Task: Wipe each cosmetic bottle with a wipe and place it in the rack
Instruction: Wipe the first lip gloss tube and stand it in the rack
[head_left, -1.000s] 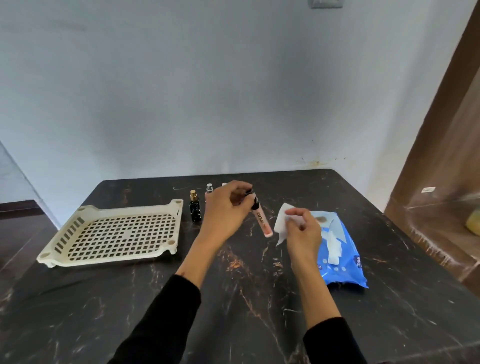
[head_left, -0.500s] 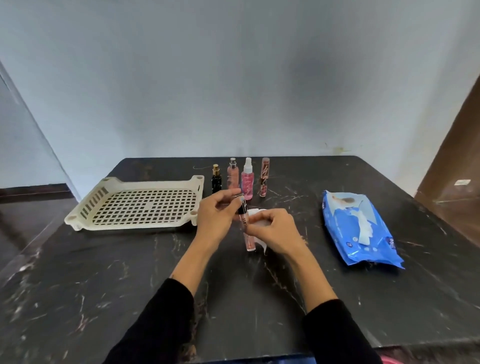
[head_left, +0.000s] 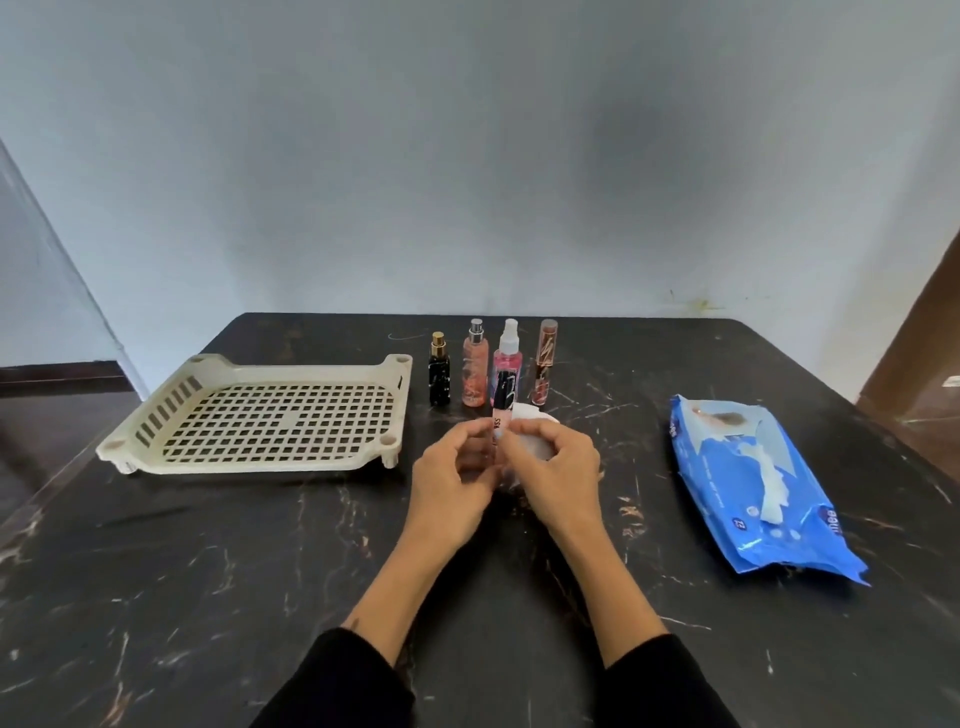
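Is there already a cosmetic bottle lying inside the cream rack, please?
No, the rack holds no bottle; four bottles stand on the table beside it.

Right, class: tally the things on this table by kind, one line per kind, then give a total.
Cosmetic bottles: 5, with four standing and one tube held in the left hand
Wipe: 1, in the right hand
Rack: 1
Wipes pack: 1
Total: 8
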